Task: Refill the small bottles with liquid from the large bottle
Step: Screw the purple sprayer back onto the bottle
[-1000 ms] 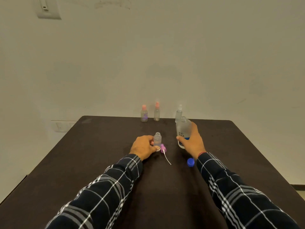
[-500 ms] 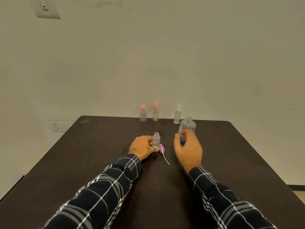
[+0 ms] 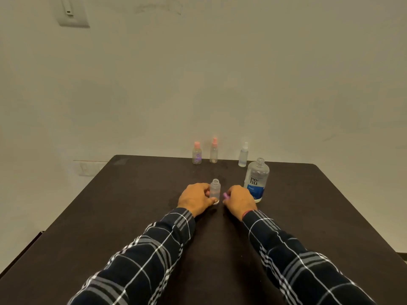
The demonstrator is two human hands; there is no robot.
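A small clear bottle (image 3: 215, 190) stands uncapped and upright on the dark table (image 3: 132, 205). My left hand (image 3: 195, 198) grips its lower part. Just right of it, my right hand (image 3: 239, 200) is closed over the purple spray cap (image 3: 225, 195), of which only a tip shows. The large clear bottle (image 3: 256, 180) with a blue label stands open and upright behind my right hand, with nothing holding it.
Three small capped bottles stand along the table's far edge: two with pink caps (image 3: 196, 153) (image 3: 213, 150) and one with a white cap (image 3: 243, 154). A wall rises right behind the table. My plaid sleeves cover the near middle.
My right hand set the large bottle upright, let it go, and moved left onto the purple spray cap. My left hand kept hold of the small bottle.
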